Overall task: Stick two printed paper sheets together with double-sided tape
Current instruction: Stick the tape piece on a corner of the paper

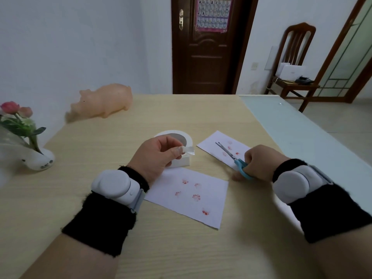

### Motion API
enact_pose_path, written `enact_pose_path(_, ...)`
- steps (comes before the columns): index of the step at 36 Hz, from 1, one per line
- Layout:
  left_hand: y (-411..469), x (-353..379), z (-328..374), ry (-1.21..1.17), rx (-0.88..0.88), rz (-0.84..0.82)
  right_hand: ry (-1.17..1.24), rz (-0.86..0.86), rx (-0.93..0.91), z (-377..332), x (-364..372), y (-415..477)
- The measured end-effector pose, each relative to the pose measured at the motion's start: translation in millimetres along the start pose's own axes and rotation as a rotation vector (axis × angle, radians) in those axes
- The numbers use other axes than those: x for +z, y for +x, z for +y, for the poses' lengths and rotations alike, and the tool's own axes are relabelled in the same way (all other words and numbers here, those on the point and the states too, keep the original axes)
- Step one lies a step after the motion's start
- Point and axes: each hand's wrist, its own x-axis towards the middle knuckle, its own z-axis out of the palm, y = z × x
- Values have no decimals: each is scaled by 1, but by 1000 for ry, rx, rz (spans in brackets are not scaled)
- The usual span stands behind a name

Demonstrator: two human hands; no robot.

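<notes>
Left hand [159, 156]: centre of the frame, thumb and fingertips pinching a short tape strip [189, 151] above the table [161, 248].
Right hand [259, 164]: right of centre, well apart from the left, curled round the blue handles of the scissors [233, 158]; blades point to the upper left.
Tape roll [170, 133]: white, just behind the left hand.
Near sheet [193, 198]: flat, lower centre, red prints.
Far sheet [211, 142]: right of the roll, under the blades.
Left side: pig toy [104, 101], flower vase [38, 160].
</notes>
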Motion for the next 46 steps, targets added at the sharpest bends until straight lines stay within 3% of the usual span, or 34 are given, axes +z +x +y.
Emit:
enact_pose_path(13, 1, -1, -5, 9, -27, -9, 84, -29, -56, -1, 1, -1)
enact_pose_path(17, 1, 0, -4, 3, -16, -11, 185, 63, -97, -6, 2, -6)
enact_pose_path(19, 1, 0, -3, -3, -10, -18, 324, 200, -162, -13, 2, -10)
enact_pose_path(22, 0, 2, 0, 5, 5, -38, 780, 279, -237, -28, 5, -15)
enact_pose_path(26, -2, 6, 4, 38, 25, -76, 1162, 205, -247, -48, 14, -19)
enact_pose_path(40, -4, 8, 7, 90, 57, -124, 1426, -86, -146, -57, 30, -19)
enact_pose_path(46, -5, 8, 6, 102, 42, -131, 1476, -69, -168, -56, 30, -19)
